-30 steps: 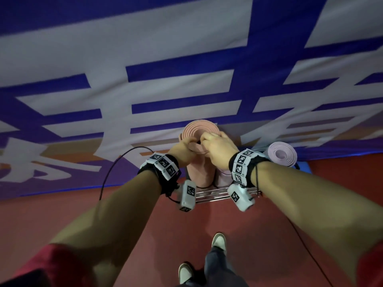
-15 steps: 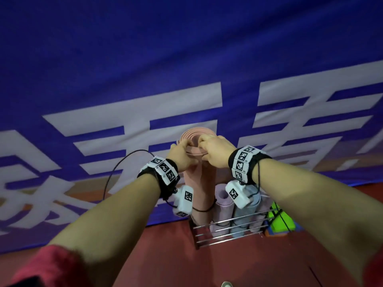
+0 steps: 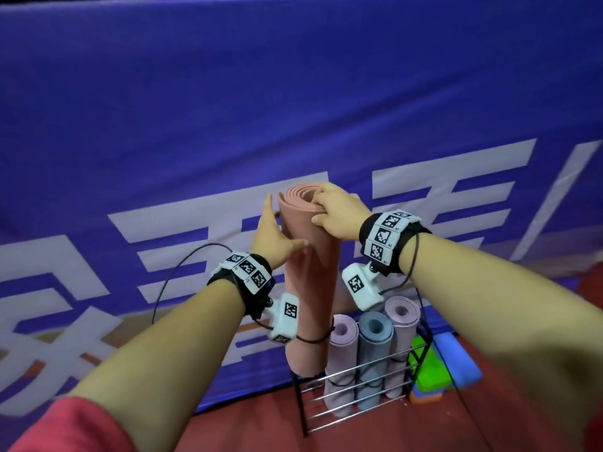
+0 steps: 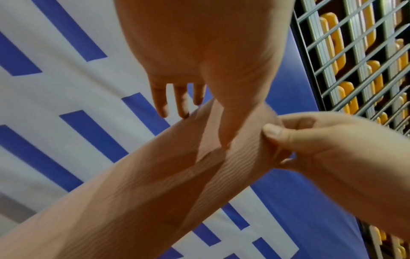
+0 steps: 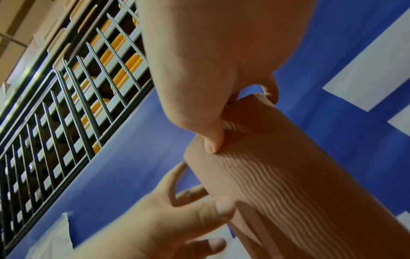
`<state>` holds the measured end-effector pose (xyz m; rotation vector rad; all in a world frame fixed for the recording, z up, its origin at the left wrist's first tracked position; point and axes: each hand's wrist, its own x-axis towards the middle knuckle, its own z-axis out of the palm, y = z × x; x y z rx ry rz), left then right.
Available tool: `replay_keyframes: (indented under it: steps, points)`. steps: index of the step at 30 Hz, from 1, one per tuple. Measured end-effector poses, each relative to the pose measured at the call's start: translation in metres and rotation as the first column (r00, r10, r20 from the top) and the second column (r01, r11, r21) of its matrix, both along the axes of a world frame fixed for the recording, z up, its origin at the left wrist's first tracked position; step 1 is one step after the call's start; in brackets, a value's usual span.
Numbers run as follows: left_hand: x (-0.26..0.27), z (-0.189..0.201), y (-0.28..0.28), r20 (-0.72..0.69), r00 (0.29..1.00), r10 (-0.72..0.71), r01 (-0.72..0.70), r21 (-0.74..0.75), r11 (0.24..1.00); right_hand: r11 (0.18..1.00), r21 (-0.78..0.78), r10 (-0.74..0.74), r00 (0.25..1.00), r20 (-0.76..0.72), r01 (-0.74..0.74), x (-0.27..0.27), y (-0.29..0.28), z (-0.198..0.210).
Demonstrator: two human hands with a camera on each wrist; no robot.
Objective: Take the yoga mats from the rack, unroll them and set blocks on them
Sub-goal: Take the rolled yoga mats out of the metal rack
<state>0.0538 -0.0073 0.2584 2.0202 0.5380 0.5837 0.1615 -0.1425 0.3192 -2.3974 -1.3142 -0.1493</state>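
Behind the rack [image 3: 359, 380], a blue banner [image 3: 293, 93]; my right hand [image 3: 336, 212] grips the pink mat's [image 3: 310, 272] top rim, my left hand [image 3: 272, 238] rests open-fingered against its side.

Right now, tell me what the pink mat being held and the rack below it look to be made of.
Pink mat: probably soft foam or rubber, matte; rolled layers show at its top end and a fine wavy ribbing covers its surface in the wrist views. The right hand pinches its top edge.

Rack: looks like metal, with thin shiny silver bars on a dark frame.
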Motion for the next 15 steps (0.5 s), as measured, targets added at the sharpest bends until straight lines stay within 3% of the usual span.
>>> replay_keyframes:
  steps: [6, 10, 15]
  points:
    - [-0.032, -0.034, -0.035, 0.012, 0.999, -0.047, 0.049, -0.205, 0.978, 0.993, 0.079, -0.080, 0.993, -0.086, 0.087, -0.033, -0.030, 0.018]
    - [-0.053, -0.056, -0.059, 0.073, 0.993, -0.092, 0.106, -0.219, 0.970, 0.993, 0.095, -0.063, 0.987, -0.147, 0.077, -0.057, -0.045, 0.027]
    - [-0.091, -0.039, -0.090, 0.135, 0.986, -0.093, 0.117, -0.182, 0.976, 0.992, 0.128, 0.014, 0.983, -0.181, 0.010, -0.089, -0.082, 0.046]
